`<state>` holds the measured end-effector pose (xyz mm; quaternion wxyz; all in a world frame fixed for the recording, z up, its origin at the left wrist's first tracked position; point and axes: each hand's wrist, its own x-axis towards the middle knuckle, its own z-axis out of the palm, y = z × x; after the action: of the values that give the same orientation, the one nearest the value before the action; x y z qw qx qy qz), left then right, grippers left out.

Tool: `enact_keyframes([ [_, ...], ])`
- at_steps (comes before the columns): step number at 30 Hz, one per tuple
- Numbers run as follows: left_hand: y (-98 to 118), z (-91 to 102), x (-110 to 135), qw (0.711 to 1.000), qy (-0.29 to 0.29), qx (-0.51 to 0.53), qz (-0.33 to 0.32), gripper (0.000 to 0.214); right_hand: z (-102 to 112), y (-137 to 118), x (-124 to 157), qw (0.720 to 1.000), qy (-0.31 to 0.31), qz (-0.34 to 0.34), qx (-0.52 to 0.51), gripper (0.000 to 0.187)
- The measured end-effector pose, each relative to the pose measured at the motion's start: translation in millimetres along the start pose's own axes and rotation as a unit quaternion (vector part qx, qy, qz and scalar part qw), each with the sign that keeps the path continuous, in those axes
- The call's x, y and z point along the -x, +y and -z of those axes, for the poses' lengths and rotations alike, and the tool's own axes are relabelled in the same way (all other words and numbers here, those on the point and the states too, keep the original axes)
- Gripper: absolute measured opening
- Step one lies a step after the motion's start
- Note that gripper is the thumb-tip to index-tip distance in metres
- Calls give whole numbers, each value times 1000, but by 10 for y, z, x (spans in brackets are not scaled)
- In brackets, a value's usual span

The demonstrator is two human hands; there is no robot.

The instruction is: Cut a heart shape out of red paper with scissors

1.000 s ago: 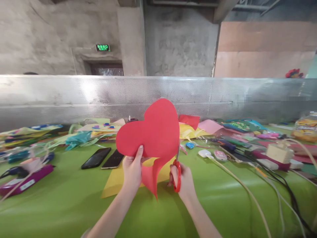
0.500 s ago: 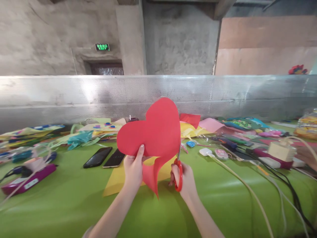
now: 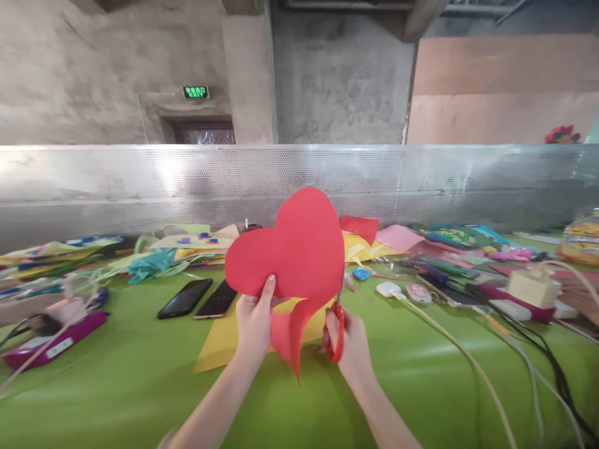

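A red paper heart (image 3: 299, 249) is held up in front of me, with a curled strip of the same paper (image 3: 289, 337) hanging from its lower right edge. My left hand (image 3: 255, 318) grips it from below, thumb on the near face and the other fingers behind the sheet. In my right hand (image 3: 349, 340) is a pair of scissors (image 3: 337, 333) with red handles; the fingers are in the loops. The blades point up along the heart's right edge, partly hidden by the paper. Under both hands lies yellow paper (image 3: 219, 343) on the green tabletop (image 3: 140, 386).
Two phones (image 3: 185, 299) lie left of the yellow paper. Purple power strips (image 3: 56, 340) sit at both sides, with cables (image 3: 458, 349) trailing at right. Paper scraps line the back, before a perforated metal panel (image 3: 234, 174). Another person's hand (image 3: 580, 293) shows at far right.
The heart has shifted slightly right and down, its edge meeting the scissors. Both hands stay nearly in place. Another person's arm has come into view at far left.
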<state>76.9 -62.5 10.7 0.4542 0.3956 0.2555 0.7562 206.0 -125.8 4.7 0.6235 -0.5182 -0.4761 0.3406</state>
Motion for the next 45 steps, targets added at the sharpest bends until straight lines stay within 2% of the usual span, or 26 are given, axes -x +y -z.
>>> enact_keyframes([
  [7, 24, -13, 11, 1000, 5, 5, 5, 48, 2, -6, 12, 1000, 3, -8, -12, 30],
  [14, 20, -10, 1, 999, 19, 25, 9, 38, 16, 42, -36, 998, 10, -15, -59, 28],
  [19, 7, -4, -8, 1000, 17, 26, 3, 39, 27, 84, -84, 997, -7, -15, -78, 25],
  [29, -3, -4, -9, 999, 27, 26, 1, 37, 39, 65, -53, 998, -19, 3, -67, 19],
  [45, -16, 8, -20, 1000, 17, 22, -9, 34, 34, 50, -46, 999, -7, -4, -38, 24],
])
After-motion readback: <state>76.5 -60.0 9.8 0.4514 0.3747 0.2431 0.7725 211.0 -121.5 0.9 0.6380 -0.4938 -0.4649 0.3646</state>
